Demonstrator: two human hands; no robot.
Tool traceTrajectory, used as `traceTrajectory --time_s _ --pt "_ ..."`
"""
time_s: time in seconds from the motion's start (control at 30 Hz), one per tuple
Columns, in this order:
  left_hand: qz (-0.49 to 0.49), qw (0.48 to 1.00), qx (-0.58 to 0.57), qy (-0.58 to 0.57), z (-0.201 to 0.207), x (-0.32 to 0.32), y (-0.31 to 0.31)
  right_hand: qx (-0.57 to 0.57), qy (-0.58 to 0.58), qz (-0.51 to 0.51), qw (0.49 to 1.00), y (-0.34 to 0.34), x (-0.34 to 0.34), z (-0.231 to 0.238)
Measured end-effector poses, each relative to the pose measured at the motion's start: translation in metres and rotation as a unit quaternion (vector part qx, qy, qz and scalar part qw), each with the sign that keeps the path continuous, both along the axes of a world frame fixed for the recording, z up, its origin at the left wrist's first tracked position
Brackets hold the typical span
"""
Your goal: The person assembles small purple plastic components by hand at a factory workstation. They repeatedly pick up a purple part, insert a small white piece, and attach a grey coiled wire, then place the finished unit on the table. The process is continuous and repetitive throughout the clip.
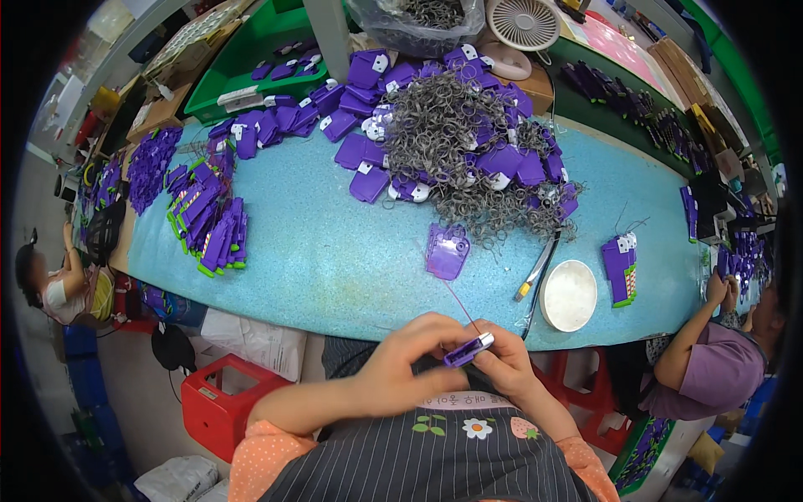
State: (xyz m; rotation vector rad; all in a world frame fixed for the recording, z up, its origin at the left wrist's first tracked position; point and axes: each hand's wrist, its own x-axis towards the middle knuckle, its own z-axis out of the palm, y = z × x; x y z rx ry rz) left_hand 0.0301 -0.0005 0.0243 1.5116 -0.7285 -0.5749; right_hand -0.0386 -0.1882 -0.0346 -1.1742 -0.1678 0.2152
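Bunch of purple-and-green pieces [201, 205] piled toward the worktop's [318, 259] left edge. Left hand [406, 360] is curled and kinda blurry, can't tell if it's gripping. Purple casing [465, 353] is just off the near edge, pinched in the right hand [512, 361]. White dish [569, 294] by the near edge, further right.

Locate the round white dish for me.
In the head view, the round white dish sits near the blue tabletop's front edge, on the right side, between the yellow-ended tool and some purple-and-green pieces.
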Motion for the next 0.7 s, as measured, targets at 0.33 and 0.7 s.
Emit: traceTrajectory --time_s 0.33,0.7 --pt "0.112 0.958 0.009 -0.264 -0.022 0.003 0.006 -0.071 0.014 -0.070 0.995 0.023 0.009 0.005" --pt "0.254 0.815 0.306 -0.421 -0.073 0.161 0.030 -0.275 -0.126 -0.573 0.762 -0.167 0.014 0.065"
